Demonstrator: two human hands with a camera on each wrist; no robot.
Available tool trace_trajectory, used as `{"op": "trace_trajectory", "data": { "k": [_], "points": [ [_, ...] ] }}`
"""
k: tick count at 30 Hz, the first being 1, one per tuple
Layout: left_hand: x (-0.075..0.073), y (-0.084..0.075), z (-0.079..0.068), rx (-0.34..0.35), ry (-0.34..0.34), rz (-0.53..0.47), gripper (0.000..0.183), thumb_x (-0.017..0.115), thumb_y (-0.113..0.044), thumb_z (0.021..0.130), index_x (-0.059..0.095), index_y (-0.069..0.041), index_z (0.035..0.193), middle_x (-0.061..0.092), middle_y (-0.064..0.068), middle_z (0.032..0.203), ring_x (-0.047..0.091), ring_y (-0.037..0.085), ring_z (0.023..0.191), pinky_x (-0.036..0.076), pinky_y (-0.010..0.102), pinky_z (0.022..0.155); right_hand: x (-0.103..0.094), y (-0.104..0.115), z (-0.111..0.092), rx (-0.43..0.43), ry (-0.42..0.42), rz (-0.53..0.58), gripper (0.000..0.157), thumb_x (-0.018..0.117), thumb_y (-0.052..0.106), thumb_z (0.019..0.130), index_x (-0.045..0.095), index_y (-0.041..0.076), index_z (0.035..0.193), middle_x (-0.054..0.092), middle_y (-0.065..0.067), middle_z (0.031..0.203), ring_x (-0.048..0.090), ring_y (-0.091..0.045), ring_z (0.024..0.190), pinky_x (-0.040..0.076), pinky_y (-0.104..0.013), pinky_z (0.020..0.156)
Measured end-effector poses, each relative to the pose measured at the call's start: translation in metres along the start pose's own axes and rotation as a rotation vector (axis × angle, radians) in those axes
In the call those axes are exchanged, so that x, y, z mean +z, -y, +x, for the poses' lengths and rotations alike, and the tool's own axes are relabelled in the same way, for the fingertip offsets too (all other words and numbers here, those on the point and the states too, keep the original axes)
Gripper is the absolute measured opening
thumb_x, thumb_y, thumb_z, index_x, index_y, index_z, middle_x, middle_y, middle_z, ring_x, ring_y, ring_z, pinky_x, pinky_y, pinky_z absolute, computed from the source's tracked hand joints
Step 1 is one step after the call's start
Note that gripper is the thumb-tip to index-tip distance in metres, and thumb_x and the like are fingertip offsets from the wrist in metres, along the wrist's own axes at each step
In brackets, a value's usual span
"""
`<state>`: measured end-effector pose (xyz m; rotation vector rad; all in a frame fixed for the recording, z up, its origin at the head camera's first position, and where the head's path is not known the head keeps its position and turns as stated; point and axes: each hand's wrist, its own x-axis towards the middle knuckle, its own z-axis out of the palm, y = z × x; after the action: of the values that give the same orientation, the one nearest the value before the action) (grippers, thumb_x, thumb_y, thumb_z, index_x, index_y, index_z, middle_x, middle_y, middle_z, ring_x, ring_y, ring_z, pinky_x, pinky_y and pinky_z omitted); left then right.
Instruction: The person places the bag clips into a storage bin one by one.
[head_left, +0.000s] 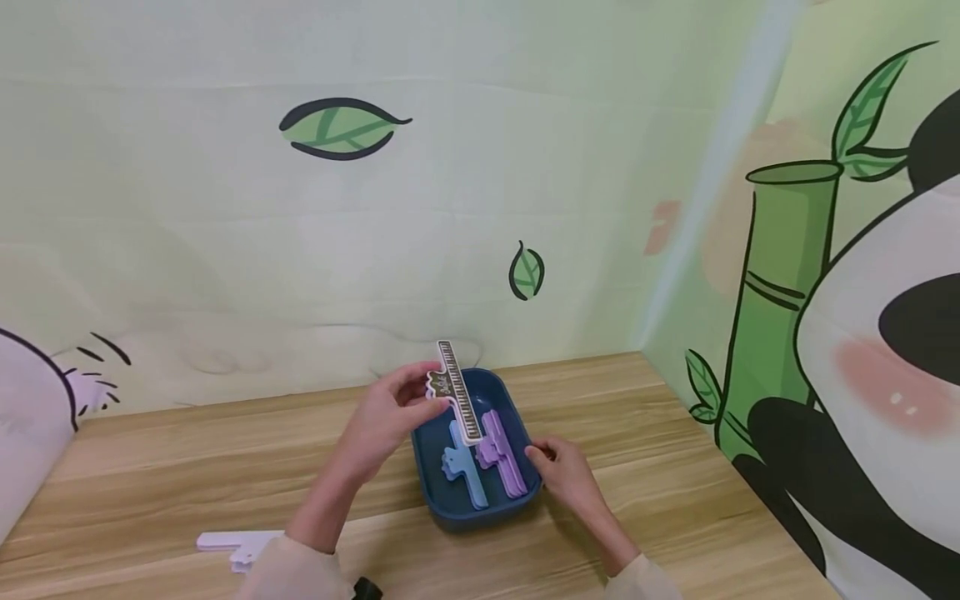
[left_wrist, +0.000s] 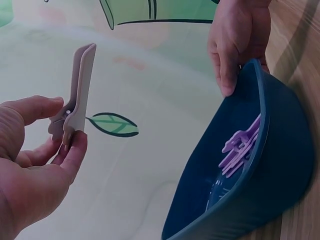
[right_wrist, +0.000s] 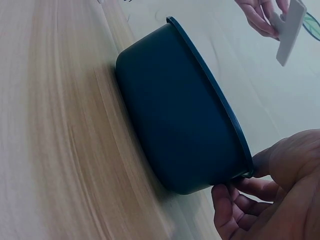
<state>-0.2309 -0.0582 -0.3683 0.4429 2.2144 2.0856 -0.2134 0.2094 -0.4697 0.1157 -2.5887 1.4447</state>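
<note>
My left hand (head_left: 378, 429) pinches a white bag clip (head_left: 459, 392) with a dark, piano-key-like pattern on its face. The clip is held over the dark blue plastic basin (head_left: 442, 518), and in the left wrist view the same clip (left_wrist: 80, 92) is seen edge-on between thumb and fingers. Inside the basin lie a light blue bag clip (head_left: 468, 471) and a purple bag clip (head_left: 501, 454), side by side. At the basin's right side, my right hand (head_left: 570, 477) grips the rim (right_wrist: 245, 150) between thumb and curled fingers.
A pale lilac clip (head_left: 236, 542) lies on the wooden table (head_left: 675, 500) at the left, partly behind the left sleeve (head_left: 300, 575). Near that sleeve is a small black object (head_left: 367, 589). A printed backdrop (head_left: 225, 250) with leaves and a panda rises behind the table.
</note>
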Motion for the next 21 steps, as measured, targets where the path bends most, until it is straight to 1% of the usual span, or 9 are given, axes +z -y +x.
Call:
{"op": "trace_trajectory", "data": {
  "k": [3, 4, 10, 13, 17, 21],
  "points": [
    [0.004, 0.0, 0.002, -0.008, -0.001, 0.021, 0.052, 0.075, -0.006, 0.094, 0.058, -0.003, 0.143, 0.064, 0.018, 0.128, 0.062, 0.028, 0.111, 0.056, 0.023, 0.089, 0.001, 0.0, 0.001, 0.01, -0.003, 0.011, 0.015, 0.067, 0.004, 0.097, 0.073, -0.009, 0.103, 0.066, -0.006, 0.081, 0.054, -0.013, 0.068, 0.048, -0.026, 0.06],
    [0.005, 0.001, 0.003, -0.008, 0.0, 0.021, 0.052, 0.075, -0.006, 0.094, 0.058, -0.003, 0.143, 0.064, 0.018, 0.129, 0.062, 0.028, 0.111, 0.056, 0.024, 0.089, 0.001, 0.0, 0.001, 0.002, -0.003, 0.009, 0.015, 0.067, 0.004, 0.097, 0.072, -0.009, 0.103, 0.066, -0.006, 0.081, 0.054, -0.013, 0.068, 0.048, -0.026, 0.059],
    [0.012, 0.002, 0.006, 0.004, 0.007, 0.007, 0.052, 0.075, -0.006, 0.094, 0.058, 0.0, 0.142, 0.064, 0.02, 0.128, 0.063, 0.028, 0.111, 0.056, 0.024, 0.089, 0.001, 0.0, 0.001, 0.003, 0.002, 0.008, 0.016, 0.066, 0.004, 0.098, 0.072, -0.009, 0.104, 0.067, -0.008, 0.082, 0.055, -0.013, 0.068, 0.049, -0.026, 0.059],
    [0.014, 0.001, 0.007, -0.001, 0.001, 0.004, 0.052, 0.076, -0.006, 0.093, 0.059, -0.001, 0.142, 0.065, 0.019, 0.128, 0.064, 0.028, 0.112, 0.056, 0.025, 0.089, 0.001, -0.001, 0.001, 0.017, 0.007, 0.011, 0.017, 0.067, 0.004, 0.097, 0.072, -0.009, 0.105, 0.067, -0.008, 0.083, 0.055, -0.014, 0.068, 0.049, -0.026, 0.059],
    [0.015, -0.002, 0.008, -0.021, -0.001, 0.014, 0.052, 0.077, -0.008, 0.093, 0.06, -0.005, 0.141, 0.066, 0.016, 0.127, 0.064, 0.027, 0.112, 0.057, 0.029, 0.09, 0.001, -0.001, 0.0, 0.017, 0.007, 0.01, 0.017, 0.066, 0.004, 0.097, 0.072, -0.009, 0.105, 0.067, -0.009, 0.083, 0.055, -0.014, 0.068, 0.049, -0.027, 0.059],
    [0.017, -0.003, 0.009, -0.024, 0.006, 0.034, 0.052, 0.077, -0.01, 0.093, 0.06, -0.006, 0.142, 0.066, 0.014, 0.127, 0.064, 0.027, 0.112, 0.057, 0.031, 0.091, 0.0, -0.001, 0.0, 0.012, 0.007, 0.013, 0.017, 0.066, 0.004, 0.097, 0.072, -0.01, 0.105, 0.067, -0.008, 0.082, 0.055, -0.014, 0.067, 0.049, -0.026, 0.058]
  ]
}}
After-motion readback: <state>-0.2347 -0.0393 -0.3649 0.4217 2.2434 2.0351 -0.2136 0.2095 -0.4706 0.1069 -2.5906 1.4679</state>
